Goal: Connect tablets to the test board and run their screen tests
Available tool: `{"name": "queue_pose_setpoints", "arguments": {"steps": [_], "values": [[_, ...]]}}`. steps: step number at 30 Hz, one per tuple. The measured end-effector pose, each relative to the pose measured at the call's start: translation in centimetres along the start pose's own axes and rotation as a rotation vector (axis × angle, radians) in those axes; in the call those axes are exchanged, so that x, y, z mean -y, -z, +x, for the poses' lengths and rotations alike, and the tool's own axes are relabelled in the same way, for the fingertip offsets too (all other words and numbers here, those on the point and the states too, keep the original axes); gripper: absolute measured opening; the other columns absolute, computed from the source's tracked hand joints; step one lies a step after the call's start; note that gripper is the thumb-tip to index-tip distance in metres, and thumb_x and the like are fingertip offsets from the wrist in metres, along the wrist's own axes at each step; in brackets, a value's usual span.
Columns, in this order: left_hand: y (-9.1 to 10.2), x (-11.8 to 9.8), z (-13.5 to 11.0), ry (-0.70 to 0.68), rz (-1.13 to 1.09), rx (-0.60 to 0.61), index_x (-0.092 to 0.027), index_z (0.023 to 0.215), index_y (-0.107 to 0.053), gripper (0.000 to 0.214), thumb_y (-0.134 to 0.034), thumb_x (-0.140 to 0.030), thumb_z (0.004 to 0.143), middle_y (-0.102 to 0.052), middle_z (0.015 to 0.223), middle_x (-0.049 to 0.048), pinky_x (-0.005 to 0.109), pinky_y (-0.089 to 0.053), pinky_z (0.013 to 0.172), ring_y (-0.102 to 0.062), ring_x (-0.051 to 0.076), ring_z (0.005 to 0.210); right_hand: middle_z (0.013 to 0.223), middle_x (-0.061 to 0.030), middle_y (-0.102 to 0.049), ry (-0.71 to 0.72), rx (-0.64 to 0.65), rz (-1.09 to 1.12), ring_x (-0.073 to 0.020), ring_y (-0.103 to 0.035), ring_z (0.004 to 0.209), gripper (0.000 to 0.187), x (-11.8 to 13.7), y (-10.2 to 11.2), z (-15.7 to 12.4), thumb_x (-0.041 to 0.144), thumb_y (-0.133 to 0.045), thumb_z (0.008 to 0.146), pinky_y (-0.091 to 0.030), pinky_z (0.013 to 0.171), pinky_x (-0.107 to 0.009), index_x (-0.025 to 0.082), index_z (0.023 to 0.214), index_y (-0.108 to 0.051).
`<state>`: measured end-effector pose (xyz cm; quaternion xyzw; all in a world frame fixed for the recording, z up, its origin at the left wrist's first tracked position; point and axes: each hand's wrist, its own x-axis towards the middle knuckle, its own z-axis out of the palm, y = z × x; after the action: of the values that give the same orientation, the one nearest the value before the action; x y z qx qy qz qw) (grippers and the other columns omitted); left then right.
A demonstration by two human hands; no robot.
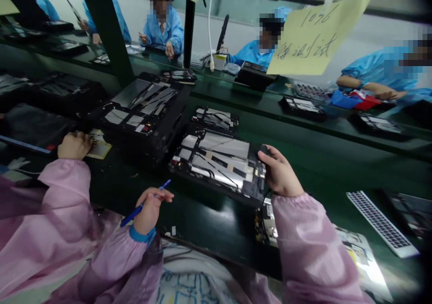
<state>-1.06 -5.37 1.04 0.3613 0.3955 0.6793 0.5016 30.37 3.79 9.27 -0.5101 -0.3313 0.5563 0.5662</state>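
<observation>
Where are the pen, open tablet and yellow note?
Pen (pixel 132 215): head view, on its blue barrel.
Open tablet (pixel 222 144): head view, on its inner metal panel.
Yellow note (pixel 313 43): head view, on the paper's middle.

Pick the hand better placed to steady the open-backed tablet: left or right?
Right, probably: the right hand has its fingers on the edge of the open-backed tablet. The left hand holds a blue pen and is apart from the tablet.

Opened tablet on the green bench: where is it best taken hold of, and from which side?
Probably by its dark right edge, coming from the right, as the right hand does. The opened tablet's rim gives a firm edge there, while its middle carries foil sheets and thin cables that a grip could disturb.
</observation>
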Motion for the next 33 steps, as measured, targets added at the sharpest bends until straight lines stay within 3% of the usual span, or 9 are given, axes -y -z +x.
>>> {"name": "queue_pose_setpoints", "arguments": {"steps": [4, 7, 10, 12, 14, 16, 21, 26, 33], "values": [[1.2, -0.5, 0.3, -0.036, 0.126, -0.125, -0.019, 0.082, -0.06, 0.028, -0.063, -0.047, 0.08, -0.072, 0.087, 0.0046, 0.029, -0.053, 0.067, -0.068, 0.018, 0.077, 0.071, 0.004, -0.063, -0.157, 0.05, -0.019, -0.0125, -0.06, 0.055, 0.044, -2.8, 1.8, -4.7, 0.035, -0.081, 0.057, -0.05, 0.05, -0.025, 0.026, 0.093, -0.058], [1.8, -1.4, 0.1, 0.049, 0.39, -0.046, -0.018, 0.086, -0.06, 0.022, -0.059, -0.04, 0.084, -0.07, 0.094, 0.0063, 0.032, -0.053, 0.078, -0.067, 0.019, 0.088, 0.087, -0.0017, -0.067, -0.179, 0.063, -0.139, -0.0203, -0.067, 0.076, 0.045, -6.2, 2.2, -7.2, 0.046, -0.075, 0.064, -0.056, 0.069, -0.035, 0.026, 0.099, -0.056], [2.0, -2.4, -0.3, 0.072, 0.67, 0.085, -0.018, 0.085, -0.06, 0.018, -0.06, -0.037, 0.083, -0.07, 0.099, 0.0078, 0.035, -0.05, 0.087, -0.065, 0.021, 0.096, 0.113, -0.0124, -0.063, -0.026, -0.034, -0.486, -0.0295, -0.06, 0.107, 0.055, -9.1, 2.1, -9.0, 0.056, -0.064, 0.072, -0.047, 0.096, -0.05, 0.021, 0.113, -0.054], [1.8, -2.8, -0.5, 0.066, 0.789, 0.136, -0.019, 0.087, -0.059, 0.017, -0.06, -0.035, 0.082, -0.068, 0.107, 0.0083, 0.035, -0.05, 0.089, -0.064, 0.021, 0.099, 0.136, -0.0199, -0.048, 0.168, -0.117, -0.773, -0.0339, -0.043, 0.13, 0.069, -10.4, 1.8, -10.2, 0.058, -0.058, 0.076, -0.034, 0.108, -0.055, 0.015, 0.129, -0.046], [1.4, -3.2, -0.6, 0.081, 0.867, 0.171, -0.019, 0.09, -0.06, 0.017, -0.059, -0.034, 0.082, -0.067, 0.109, 0.008, 0.034, -0.05, 0.087, -0.064, 0.021, 0.096, 0.149, -0.0225, -0.029, 0.326, -0.107, -0.992, -0.0359, -0.025, 0.141, 0.08, -11.2, 1.3, -11.3, 0.059, -0.058, 0.078, -0.025, 0.112, -0.058, 0.013, 0.14, -0.036], [0.9, -3.4, -0.5, 0.128, 0.909, 0.196, -0.019, 0.092, -0.06, 0.017, -0.059, -0.033, 0.082, -0.068, 0.104, 0.0075, 0.033, -0.051, 0.083, -0.064, 0.02, 0.09, 0.154, -0.021, -0.021, 0.385, -0.018, -1.118, -0.0386, -0.016, 0.143, 0.08, -11.9, 0.8, -12.2, 0.059, -0.059, 0.078, -0.024, 0.111, -0.061, 0.016, 0.142, -0.035], [0.0, -3.9, 0.1, 0.201, 0.86, 0.179, -0.018, 0.083, -0.057, 0.015, -0.063, -0.031, 0.077, -0.068, 0.097, 0.0063, 0.03, -0.05, 0.076, -0.063, 0.017, 0.079, 0.155, -0.014, -0.022, 0.447, 0.056, -1.148, -0.0426, -0.012, 0.143, 0.051, -12.7, 0.1, -12.7, 0.05, -0.059, 0.082, -0.026, 0.106, -0.068, 0.024, 0.126, -0.056], [0.6, -4.0, 0.9, 0.257, 0.816, 0.192, -0.018, 0.077, -0.053, 0.02, -0.067, -0.033, 0.074, -0.064, 0.083, 0.0027, 0.028, -0.048, 0.07, -0.06, 0.015, 0.07, 0.148, -0.0118, -0.037, 0.554, 0.08, -1.072, -0.0361, -0.024, 0.141, 0.022, -12.5, 0.1, -12.4, 0.037, -0.059, 0.084, -0.02, 0.11, -0.067, 0.022, 0.099, -0.065], [0.6, -5.2, 2.1, 0.312, 0.876, 0.188, -0.019, 0.072, -0.049, 0.024, -0.068, -0.033, 0.071, -0.056, 0.07, -0.0026, 0.026, -0.043, 0.066, -0.054, 0.014, 0.068, 0.136, -0.0099, -0.053, 0.567, 0.126, -1.038, -0.0381, -0.024, 0.142, 0.012, -12.0, -0.2, -12.9, 0.03, -0.056, 0.084, -0.011, 0.105, -0.074, 0.022, 0.078, -0.063]]}}
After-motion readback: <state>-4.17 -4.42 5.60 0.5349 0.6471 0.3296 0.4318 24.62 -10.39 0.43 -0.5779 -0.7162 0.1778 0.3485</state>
